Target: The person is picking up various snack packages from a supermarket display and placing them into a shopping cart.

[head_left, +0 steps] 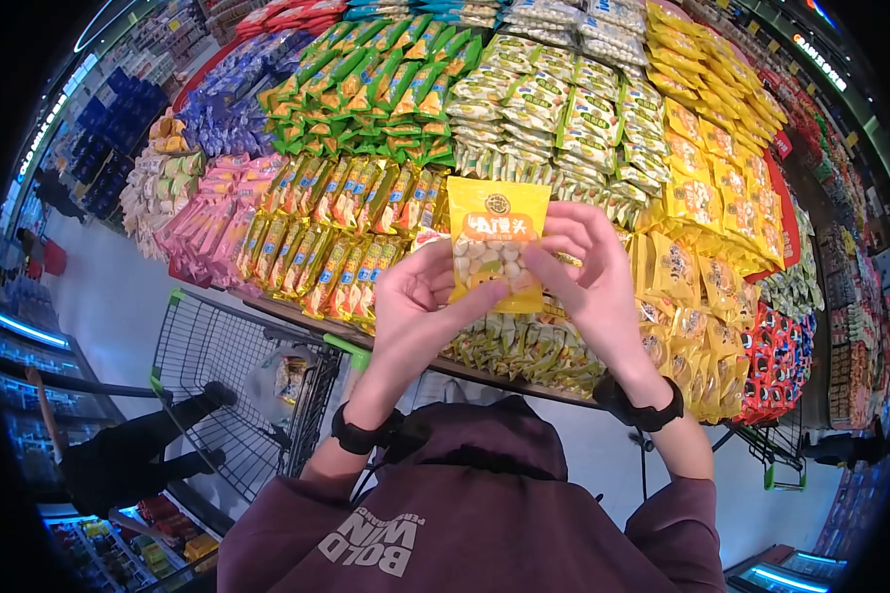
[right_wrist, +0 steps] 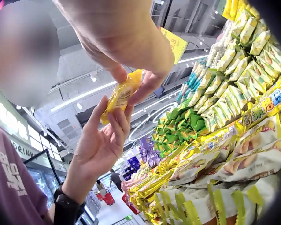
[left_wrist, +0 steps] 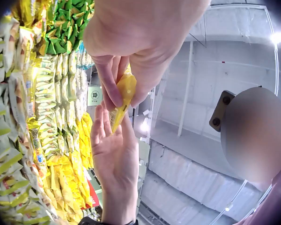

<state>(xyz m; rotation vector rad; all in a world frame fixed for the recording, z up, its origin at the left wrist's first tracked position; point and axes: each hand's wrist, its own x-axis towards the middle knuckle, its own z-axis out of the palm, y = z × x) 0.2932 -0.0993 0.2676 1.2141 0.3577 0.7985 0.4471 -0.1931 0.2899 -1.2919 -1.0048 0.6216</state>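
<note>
A small yellow snack bag [head_left: 494,262] with small round pale pieces on its front is held upright before the chest in the head view. My left hand [head_left: 412,304] grips its lower left side, thumb across the front and fingers behind. From the other side my right hand [head_left: 595,282] pinches the right edge, its thumb on the front. Seen edge-on in the left wrist view, the bag [left_wrist: 125,93] sits between both hands. The right wrist view shows its printed back [right_wrist: 123,97] and fingers at both sides.
Stacked snack bags surround the spot: green packs [head_left: 376,89], white-green packs [head_left: 588,119], yellow bags [head_left: 722,188], gold packs [head_left: 346,262] and red packs [head_left: 773,361]. A shopping cart [head_left: 232,336] with a plastic bag stands at the left. Another person's legs [head_left: 138,445] show beside it.
</note>
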